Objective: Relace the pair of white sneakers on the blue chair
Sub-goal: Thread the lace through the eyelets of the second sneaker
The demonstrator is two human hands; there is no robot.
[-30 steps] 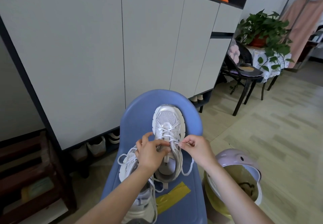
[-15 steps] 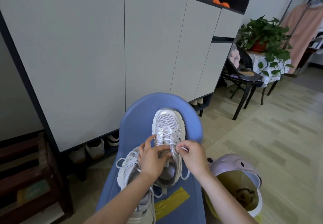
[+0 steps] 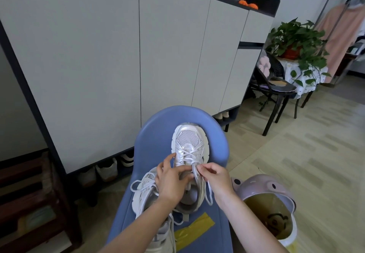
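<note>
Room: pale cabinet doors (image 3: 102,59) behind, shoes on the low shelf beneath them, tiled floor, potted plant (image 3: 296,37) far right.

Item 1, blue chair (image 3: 158,130): moulded seat carrying both shoes; strip of yellow tape (image 3: 193,231) stuck on its near part.

Item 2, near sneaker (image 3: 146,193): white mesh shoe lying at the left of the seat, partly under the left forearm, lace in loose loops. No grip on it.

Item 3, left hand (image 3: 171,181): rests over the tongue and collar of the far shoe, fingers curled against the upper rows of lacing, steadying it. Whether it pinches a strand cannot be told.

Item 4, far sneaker (image 3: 189,146): white, toe toward the chair back, laced across the lower eyelets.

Item 5, right hand (image 3: 215,175): fingertips pinch the lace (image 3: 209,191) near the top right eyelet; the free end hangs down beside the shoe.

Item 6, pink bin (image 3: 270,205): on the floor right of the chair.

Handling: shoe likely light, soft upper, firm sole; hold at collar. Lace limp, thin, apt to slip; take it near the stiff tip.
</note>
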